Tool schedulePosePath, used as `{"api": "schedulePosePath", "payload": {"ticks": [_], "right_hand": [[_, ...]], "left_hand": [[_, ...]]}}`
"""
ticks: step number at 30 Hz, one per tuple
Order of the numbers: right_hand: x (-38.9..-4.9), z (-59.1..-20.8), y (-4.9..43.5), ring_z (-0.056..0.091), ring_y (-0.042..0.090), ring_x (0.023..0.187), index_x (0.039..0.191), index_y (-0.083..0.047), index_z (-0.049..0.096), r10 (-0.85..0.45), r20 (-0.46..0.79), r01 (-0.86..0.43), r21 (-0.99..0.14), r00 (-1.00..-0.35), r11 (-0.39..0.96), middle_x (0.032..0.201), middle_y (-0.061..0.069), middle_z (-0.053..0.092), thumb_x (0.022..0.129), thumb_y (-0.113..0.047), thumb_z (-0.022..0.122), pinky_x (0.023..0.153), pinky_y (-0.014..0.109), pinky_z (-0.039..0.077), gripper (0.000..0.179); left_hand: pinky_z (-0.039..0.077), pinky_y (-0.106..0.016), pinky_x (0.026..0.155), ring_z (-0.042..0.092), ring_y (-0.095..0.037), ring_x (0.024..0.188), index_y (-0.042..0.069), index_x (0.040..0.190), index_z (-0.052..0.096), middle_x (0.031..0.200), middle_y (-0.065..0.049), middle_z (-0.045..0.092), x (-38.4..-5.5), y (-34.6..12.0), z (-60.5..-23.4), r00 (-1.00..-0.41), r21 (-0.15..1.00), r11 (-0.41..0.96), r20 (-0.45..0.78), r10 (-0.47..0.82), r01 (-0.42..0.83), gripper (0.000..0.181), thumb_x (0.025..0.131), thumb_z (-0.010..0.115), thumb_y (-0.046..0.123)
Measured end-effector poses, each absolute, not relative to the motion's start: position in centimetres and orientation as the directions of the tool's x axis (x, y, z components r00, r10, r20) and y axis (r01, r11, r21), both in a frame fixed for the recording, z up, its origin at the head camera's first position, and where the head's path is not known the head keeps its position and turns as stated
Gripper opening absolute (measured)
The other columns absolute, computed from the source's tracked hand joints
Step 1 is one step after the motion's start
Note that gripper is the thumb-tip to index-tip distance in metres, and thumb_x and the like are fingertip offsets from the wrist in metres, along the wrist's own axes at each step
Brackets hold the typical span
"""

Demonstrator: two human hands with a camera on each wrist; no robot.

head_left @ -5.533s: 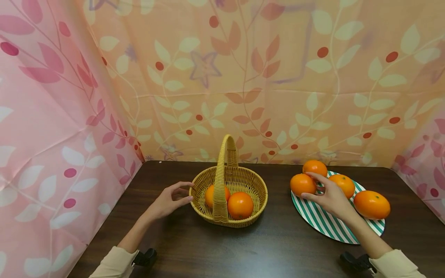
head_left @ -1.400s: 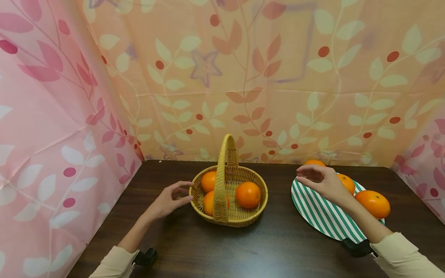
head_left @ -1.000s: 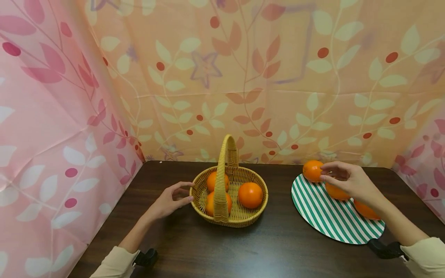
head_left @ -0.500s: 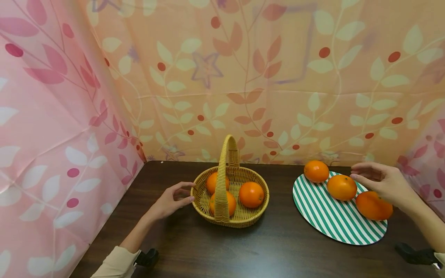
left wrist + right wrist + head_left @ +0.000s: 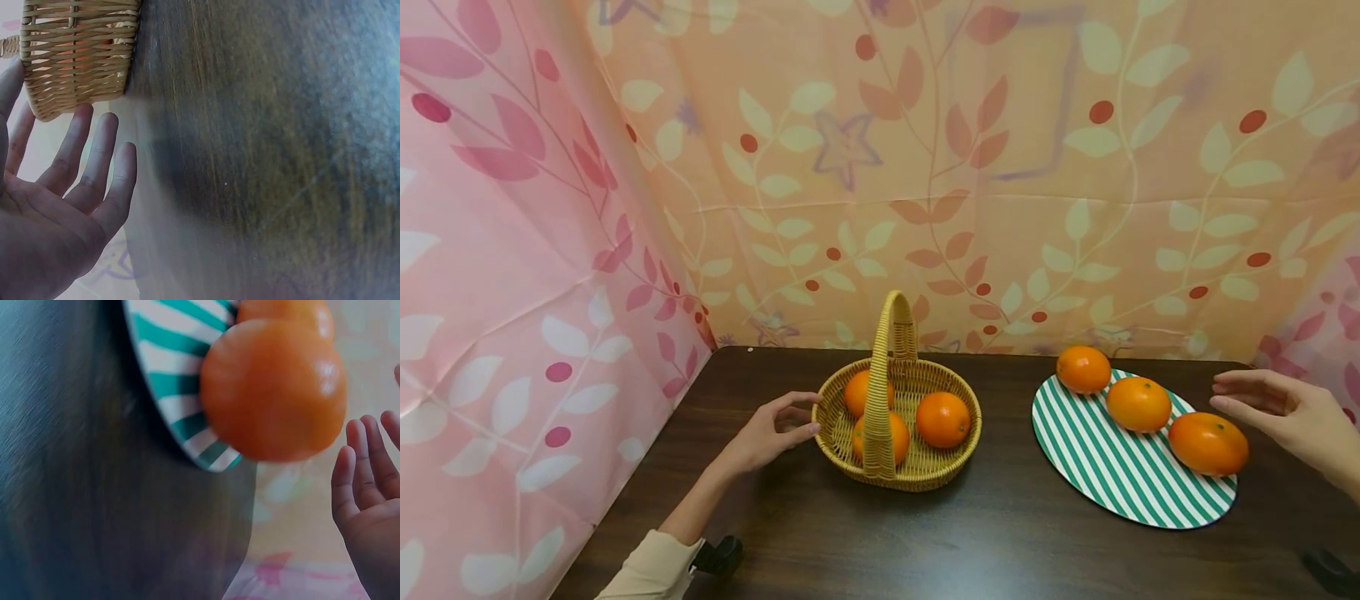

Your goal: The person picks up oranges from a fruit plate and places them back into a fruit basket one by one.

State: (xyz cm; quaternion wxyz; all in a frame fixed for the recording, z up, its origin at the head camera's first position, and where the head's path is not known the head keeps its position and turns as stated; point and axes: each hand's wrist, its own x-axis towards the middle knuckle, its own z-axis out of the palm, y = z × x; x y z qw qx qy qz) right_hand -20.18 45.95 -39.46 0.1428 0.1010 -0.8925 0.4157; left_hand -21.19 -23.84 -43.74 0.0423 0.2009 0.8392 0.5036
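Left hand [image 5: 771,432] is relaxed, thumb apart, tips at wicker basket [image 5: 922,481] containing 3 oranges [image 5: 943,420]. Right hand [image 5: 1300,421] is relaxed, thumb apart, beside striped plate [image 5: 1120,471] bearing 3 more oranges [image 5: 1138,406].

1. Six oranges [image 5: 943,420] by my count: three in the basket [image 5: 925,481], three on the mat [image 5: 1105,467].
2. One basket, with one handle [image 5: 877,392].
3. One mat.
4. One left hand [image 5: 767,433] and one right hand [image 5: 1292,417], making two.
5. Two black gadgets [image 5: 718,556], one per side.
6. One sleeve [image 5: 651,567] that I can see, the left.
7. One table [image 5: 985,533].
8. Three cloth walls [image 5: 1000,208] around us: left, back, right.
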Motion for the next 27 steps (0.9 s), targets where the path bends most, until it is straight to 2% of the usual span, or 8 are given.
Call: {"api": "schedulePosePath", "payload": {"ticks": [4, 10, 13, 17, 21, 24, 27], "right_hand": [[-19.7, -40.4, 46.9, 0.056, -0.016, 0.096, 0.128, -0.007, 0.061, -0.105, 0.316, -0.306, -0.698, -0.943, 0.647, 0.113, -0.03, 0.058, 0.093, -0.003, 0.075, 0.072, 0.005, 0.043, 0.038], [-19.3, -41.8, 47.7, 0.043, -0.018, 0.109, 0.151, -0.005, 0.038, -0.205, 0.271, -0.338, -0.687, -0.94, 0.643, 0.13, -0.028, 0.04, 0.094, 0.001, 0.071, 0.074, 0.006, 0.042, 0.066], [-19.4, -42.3, 48.0, 0.041, -0.018, 0.113, 0.155, -0.007, 0.034, -0.287, 0.299, -0.414, -0.673, -0.91, 0.613, 0.135, -0.029, 0.037, 0.09, 0.011, 0.069, 0.078, 0.005, 0.039, 0.076], [-19.5, -43.2, 48.2, 0.043, -0.016, 0.119, 0.153, -0.006, 0.036, -0.39, 0.352, -0.521, -0.66, -0.851, 0.541, 0.139, -0.029, 0.042, 0.082, 0.024, 0.067, 0.083, 0.004, 0.037, 0.084], [-19.4, -43.8, 48.3, 0.05, -0.011, 0.115, 0.152, -0.01, 0.04, -0.423, 0.346, -0.532, -0.695, -0.837, 0.484, 0.135, -0.025, 0.051, 0.08, 0.028, 0.066, 0.082, 0.008, 0.043, 0.086], [-19.3, -43.9, 48.3, 0.056, -0.007, 0.107, 0.149, -0.01, 0.044, -0.394, 0.298, -0.475, -0.723, -0.869, 0.501, 0.129, -0.026, 0.054, 0.083, 0.024, 0.067, 0.079, 0.011, 0.047, 0.078], [-19.1, -44.0, 48.1, 0.058, -0.005, 0.101, 0.144, -0.003, 0.046, -0.342, 0.231, -0.394, -0.733, -0.911, 0.554, 0.125, -0.028, 0.053, 0.087, 0.016, 0.07, 0.077, 0.013, 0.049, 0.066]], "left_hand": [[0.053, -0.035, 0.084, 0.064, -0.034, 0.111, 0.006, 0.141, 0.056, 0.13, -0.022, 0.059, -21.2, -23.8, -43.7, -0.912, 0.863, 0.41, 0.127, 0.39, 0.296, 0.045, 0.099, 0.07, 0.016], [0.054, -0.035, 0.082, 0.063, -0.034, 0.111, 0.006, 0.142, 0.056, 0.131, -0.023, 0.059, -21.1, -23.8, -43.7, -0.913, 0.863, 0.411, 0.126, 0.388, 0.294, 0.045, 0.099, 0.07, 0.016], [0.054, -0.035, 0.082, 0.063, -0.035, 0.111, 0.005, 0.141, 0.056, 0.131, -0.023, 0.059, -21.1, -23.8, -43.6, -0.914, 0.863, 0.411, 0.127, 0.385, 0.293, 0.046, 0.099, 0.07, 0.016], [0.054, -0.036, 0.081, 0.063, -0.035, 0.11, 0.005, 0.141, 0.056, 0.129, -0.024, 0.059, -21.0, -23.8, -43.6, -0.916, 0.862, 0.415, 0.124, 0.382, 0.29, 0.045, 0.099, 0.07, 0.016], [0.054, -0.036, 0.08, 0.063, -0.035, 0.109, 0.006, 0.141, 0.056, 0.128, -0.023, 0.06, -21.0, -23.8, -43.5, -0.917, 0.866, 0.411, 0.121, 0.381, 0.285, 0.046, 0.099, 0.07, 0.017], [0.054, -0.036, 0.08, 0.063, -0.035, 0.11, 0.007, 0.141, 0.056, 0.128, -0.022, 0.06, -21.0, -23.8, -43.5, -0.917, 0.869, 0.407, 0.12, 0.38, 0.282, 0.046, 0.099, 0.07, 0.017], [0.054, -0.036, 0.079, 0.063, -0.036, 0.109, 0.007, 0.142, 0.056, 0.127, -0.022, 0.061, -20.9, -23.8, -43.5, -0.917, 0.871, 0.405, 0.117, 0.381, 0.279, 0.046, 0.099, 0.07, 0.017]]}}
